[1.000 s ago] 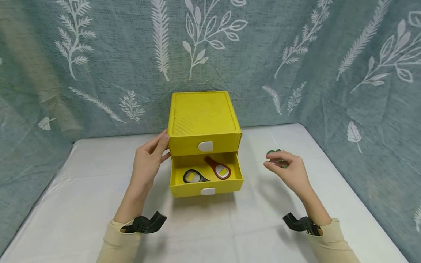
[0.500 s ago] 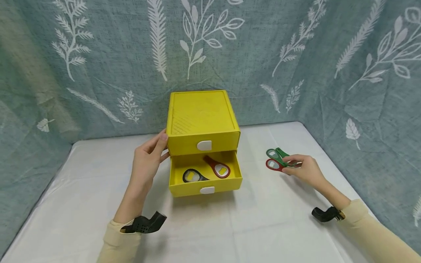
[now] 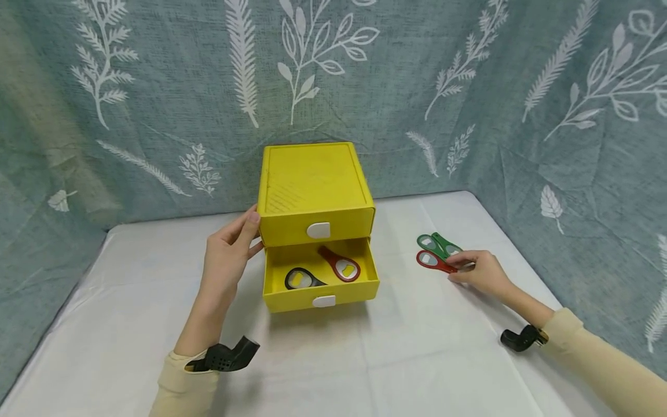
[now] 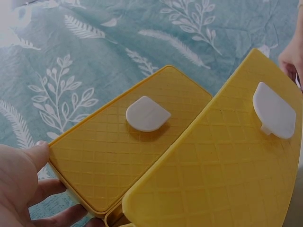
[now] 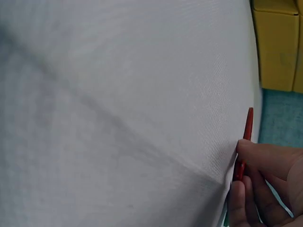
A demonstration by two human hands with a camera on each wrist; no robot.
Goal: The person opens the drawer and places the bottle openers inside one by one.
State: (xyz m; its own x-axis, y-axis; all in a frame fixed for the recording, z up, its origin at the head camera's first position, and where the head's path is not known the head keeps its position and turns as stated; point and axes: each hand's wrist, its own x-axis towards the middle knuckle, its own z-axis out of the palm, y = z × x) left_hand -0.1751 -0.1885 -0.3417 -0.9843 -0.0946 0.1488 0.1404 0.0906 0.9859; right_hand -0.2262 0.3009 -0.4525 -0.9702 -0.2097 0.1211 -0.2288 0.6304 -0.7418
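On the right of the head view, my right hand [image 3: 482, 272] pinches the handle of a red bottle opener [image 3: 429, 259] lying on the cloth. Just behind it lie two green bottle openers, one with its round head [image 3: 426, 241] to the left, the other crossing it with its handle [image 3: 440, 239] pointing back. My left hand [image 3: 227, 246] rests against the left side of a yellow two-drawer box [image 3: 315, 179], thumb at the front corner and fingers along the side. The lower drawer [image 3: 320, 296] is pulled out. Inside are a black bottle opener [image 3: 301, 279] and a dark red one [image 3: 341, 266].
White cloth [image 3: 411, 359] covers the table. Patterned blue-green fabric [image 3: 172, 87] hangs behind and along the sides. White pull tabs are on the upper drawer [image 3: 319, 230] and lower drawer. A black camera mount [image 3: 224, 356] sits on the left wrist.
My right hand has shifted right and let go of a green bottle opener, which now lies on the cloth; its fingers have moved to the red one. The left hand stays at the box.
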